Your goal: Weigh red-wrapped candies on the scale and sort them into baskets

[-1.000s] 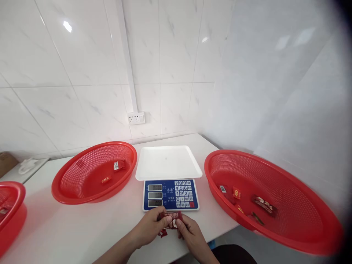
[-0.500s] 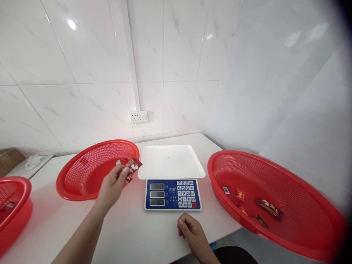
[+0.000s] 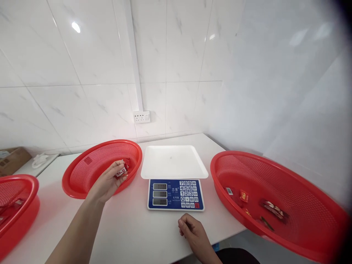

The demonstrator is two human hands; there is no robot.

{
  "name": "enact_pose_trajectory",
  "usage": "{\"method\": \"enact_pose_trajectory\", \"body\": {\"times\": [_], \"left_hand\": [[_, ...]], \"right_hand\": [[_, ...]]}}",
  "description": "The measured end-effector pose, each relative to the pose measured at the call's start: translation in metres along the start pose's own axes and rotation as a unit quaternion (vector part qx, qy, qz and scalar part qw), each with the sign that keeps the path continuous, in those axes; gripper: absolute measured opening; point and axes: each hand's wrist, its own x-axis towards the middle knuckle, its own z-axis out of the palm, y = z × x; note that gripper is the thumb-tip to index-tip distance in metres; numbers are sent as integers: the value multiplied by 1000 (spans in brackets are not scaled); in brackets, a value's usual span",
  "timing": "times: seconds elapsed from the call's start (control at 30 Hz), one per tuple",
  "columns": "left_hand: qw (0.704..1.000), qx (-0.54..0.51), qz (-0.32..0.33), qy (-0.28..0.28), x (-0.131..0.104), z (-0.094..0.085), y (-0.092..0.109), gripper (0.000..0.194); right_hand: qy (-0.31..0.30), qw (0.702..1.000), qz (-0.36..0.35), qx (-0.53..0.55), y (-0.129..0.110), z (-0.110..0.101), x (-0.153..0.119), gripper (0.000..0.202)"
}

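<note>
My left hand [image 3: 106, 183] is closed on a small red and white packet [image 3: 121, 171], held over the near right rim of the middle-left red basket [image 3: 70, 183]. More red packets show behind my fingers in that basket. My right hand [image 3: 192, 231] is curled in front of the scale's blue keypad panel [image 3: 176, 195]; whether its fingers hold anything is hidden. The white scale pan [image 3: 173, 162] has nothing on it. Several wrapped packets, one of them a long dark red packet [image 3: 274, 211], lie in the right red basket [image 3: 310, 220].
Another red basket [image 3: 24, 216] with packets stands at the far left. Behind it are a cardboard box [image 3: 16, 161] and a white crumpled item [image 3: 40, 160]. A wall socket [image 3: 142, 117] is above the white table [image 3: 123, 231].
My left hand has drawn back to the left and turned, and the packet in it now shows a different side. The view has shifted slightly. My right hand stays curled.
</note>
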Motion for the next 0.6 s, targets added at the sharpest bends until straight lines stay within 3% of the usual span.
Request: {"method": "enact_pose_trajectory", "body": {"times": [0.13,0.37,0.43,0.5,0.6], "left_hand": [[995,-71,-4,-75,-14,18,8,25],[993,49,79,-73,-29,33,8,25],[986,108,122,-33,-28,32,9,28],[968,183,166,42,-25,28,9,32],[910,344,182,139,-13,16,5,32]], "right_hand": [[1,1000,4,-4,3,1,0,39],[11,1000,1,-14,6,2,0,38],[7,1000,0,-19,5,3,0,38],[2,1000,-3,-26,3,3,0,37],[4,999,-9,-36,2,2,1,37]]}}
